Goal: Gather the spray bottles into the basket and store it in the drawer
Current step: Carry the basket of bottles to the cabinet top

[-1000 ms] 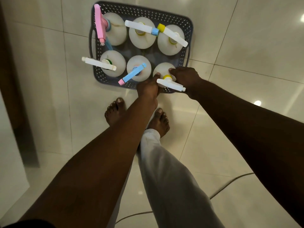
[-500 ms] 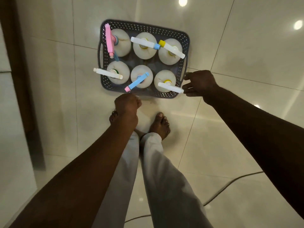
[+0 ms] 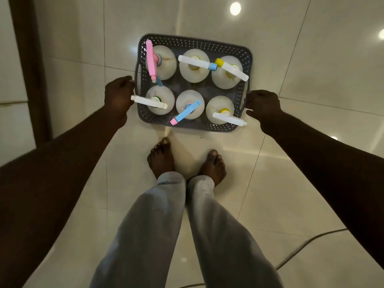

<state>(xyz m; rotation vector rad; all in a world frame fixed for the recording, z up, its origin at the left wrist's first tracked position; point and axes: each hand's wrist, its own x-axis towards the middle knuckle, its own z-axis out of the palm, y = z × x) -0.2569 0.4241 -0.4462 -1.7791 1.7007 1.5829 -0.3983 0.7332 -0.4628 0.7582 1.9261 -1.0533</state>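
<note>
Basket [image 3: 195,41]: grey perforated plastic, rectangular with rounded corners, on glossy tiled floor [image 3: 291,163].
Spray bottles [image 3: 195,76]: six round white bodies, upright inside basket, in two rows.
Left hand [image 3: 118,98]: fingers curled, seemingly gripping left handle.
Right hand [image 3: 262,107]: curled likewise at right handle.

**Pale tiles under my feet**

The floor [image 3: 311,80] is glossy cream tile with thin dark seams, and round light spots [image 3: 235,8] glare off it near the top. The grey basket [image 3: 193,41] stands on the tiles straight ahead of me, across a seam. My bare left foot [image 3: 161,161] and right foot [image 3: 214,167] are planted just short of its near wall, toes pointing at it. A thin dark cable [image 3: 307,244] curves over the tiles to my right. A dark wooden upright [image 3: 29,69] meets the floor on my left.
</note>
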